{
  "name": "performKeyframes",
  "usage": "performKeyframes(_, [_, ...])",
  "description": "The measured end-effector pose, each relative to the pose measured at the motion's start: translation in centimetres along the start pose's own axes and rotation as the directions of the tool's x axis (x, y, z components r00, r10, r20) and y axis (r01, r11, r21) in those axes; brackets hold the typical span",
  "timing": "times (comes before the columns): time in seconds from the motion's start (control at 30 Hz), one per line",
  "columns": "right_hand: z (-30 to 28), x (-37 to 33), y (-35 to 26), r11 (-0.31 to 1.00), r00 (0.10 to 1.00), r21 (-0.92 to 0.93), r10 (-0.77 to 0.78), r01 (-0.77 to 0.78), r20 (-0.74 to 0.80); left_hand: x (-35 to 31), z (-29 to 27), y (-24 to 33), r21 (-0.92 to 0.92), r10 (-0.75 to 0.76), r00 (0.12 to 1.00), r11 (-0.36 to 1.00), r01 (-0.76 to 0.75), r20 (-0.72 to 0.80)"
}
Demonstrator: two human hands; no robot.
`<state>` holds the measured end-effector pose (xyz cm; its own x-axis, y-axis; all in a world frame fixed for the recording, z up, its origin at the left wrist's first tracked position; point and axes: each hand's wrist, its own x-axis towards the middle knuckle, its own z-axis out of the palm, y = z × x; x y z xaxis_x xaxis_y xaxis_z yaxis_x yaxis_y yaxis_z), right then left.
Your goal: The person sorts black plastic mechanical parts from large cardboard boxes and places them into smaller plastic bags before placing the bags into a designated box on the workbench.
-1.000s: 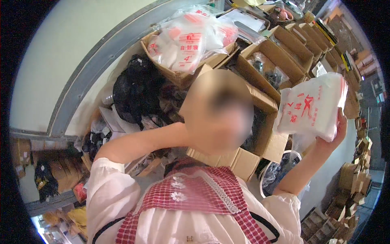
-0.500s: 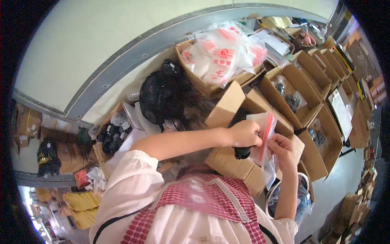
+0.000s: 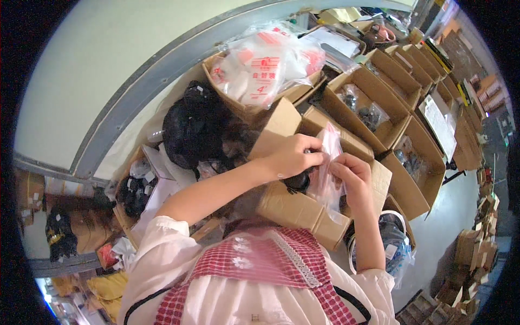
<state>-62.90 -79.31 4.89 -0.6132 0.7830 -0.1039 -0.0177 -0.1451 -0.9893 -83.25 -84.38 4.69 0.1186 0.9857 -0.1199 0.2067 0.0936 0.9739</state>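
A clear plastic zip bag (image 3: pixel 323 187) with a pinkish-red strip hangs gathered between my two hands above an opened cardboard carton (image 3: pixel 290 208). My left hand (image 3: pixel 295 157) is closed, pinching the bag's left side near its top. On its right side my right hand (image 3: pixel 353 176) holds the plastic between thumb and fingers. The bag looks bunched into vertical folds, and I cannot make out anything inside it. Below my left hand a black object (image 3: pixel 297 183) shows at the carton's opening, partly covered by the hand and the bag.
A carton heaped with red-printed plastic bags (image 3: pixel 265 70) stands beyond my hands. Left of it lies a black bundle (image 3: pixel 189 124). Open cardboard bins (image 3: pixel 374 108) with small bagged parts run to the right. A clipboard with paper (image 3: pixel 435 124) leans among them.
The bag, spread flatter with its red strip plain before, is now bunched upright between my hands. The surroundings have shifted left in the view.
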Motion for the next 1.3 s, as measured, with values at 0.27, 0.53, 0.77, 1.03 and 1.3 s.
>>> performKeyframes(0.27, [-2.7, 0.3, -0.5, 0.994, 0.971, 0.043, -0.091, 0.103, -0.220, -1.2, -0.1, 0.6, -0.343, -0.033, 0.996, 0.939, 0.004, -0.079])
performKeyframes(0.53, [-3.6, -0.5, -4.1, 0.930, 0.965, -0.349, -0.188, 0.115, -0.184, 0.7, 1.2, 0.7, -0.495, -0.107, 0.994, 0.864, 0.091, -0.003])
performKeyframes(0.77, [-4.4, -3.3, -9.2, 0.867, 0.845, -0.062, -0.495, 0.494, -0.201, 4.4, 4.6, 1.0, -0.596, -0.061, 0.998, 0.802, 0.042, -0.012])
performKeyframes(1.03, [-5.7, -1.7, -4.6, 0.930, 0.941, -0.166, -0.337, 0.327, -0.031, 4.7, 6.5, 0.4, -0.637, -0.021, 1.000, 0.770, 0.009, -0.012])
performKeyframes(1.3, [-6.8, -1.5, -3.1, 0.628, 0.952, -0.720, -0.127, 0.295, 0.279, 3.8, 5.5, -0.3, -0.505, 0.007, 0.994, 0.861, -0.060, -0.105])
